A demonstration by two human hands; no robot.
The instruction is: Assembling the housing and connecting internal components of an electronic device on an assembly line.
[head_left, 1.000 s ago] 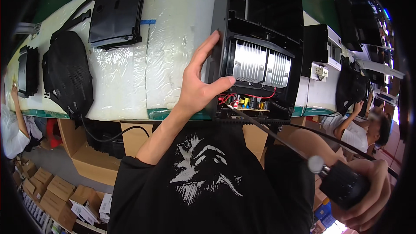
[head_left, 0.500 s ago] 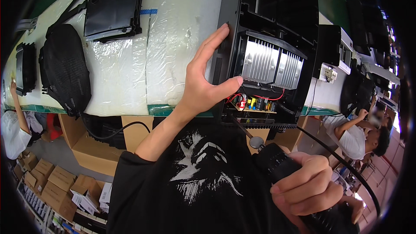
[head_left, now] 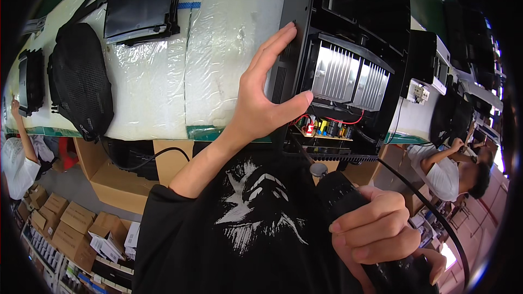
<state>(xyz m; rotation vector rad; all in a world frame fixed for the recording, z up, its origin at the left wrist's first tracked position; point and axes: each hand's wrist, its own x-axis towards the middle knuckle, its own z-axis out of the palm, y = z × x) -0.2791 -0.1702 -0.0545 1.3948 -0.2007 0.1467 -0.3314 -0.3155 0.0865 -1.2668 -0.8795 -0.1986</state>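
Note:
A black equipment case (head_left: 297, 71) with its inside exposed sits at the bench's near edge. Inside it are a finned silver heat sink (head_left: 333, 73) and a circuit board (head_left: 327, 129) with colourful components and red wires. My left hand (head_left: 264, 98) lies spread along the case's left side, its thumb reaching over the rim; it holds nothing. Below the case, my right hand (head_left: 376, 226) is wrapped round a black power screwdriver (head_left: 340, 193). A round grey collar (head_left: 318, 170) shows at its nose, and the thin bit runs up toward the case's near edge, where its tip is hard to make out.
Left on the plastic-covered bench (head_left: 147, 87) are a black mesh bag (head_left: 81, 79) and a flat black panel (head_left: 141, 2). A black cable (head_left: 419, 193) curves down at right. Cardboard boxes (head_left: 76, 220) stand below left. People work at both sides.
The case and bench sit slightly farther right and higher in view. My right hand and the screwdriver have shifted a little left and up. My left hand keeps its place against the case.

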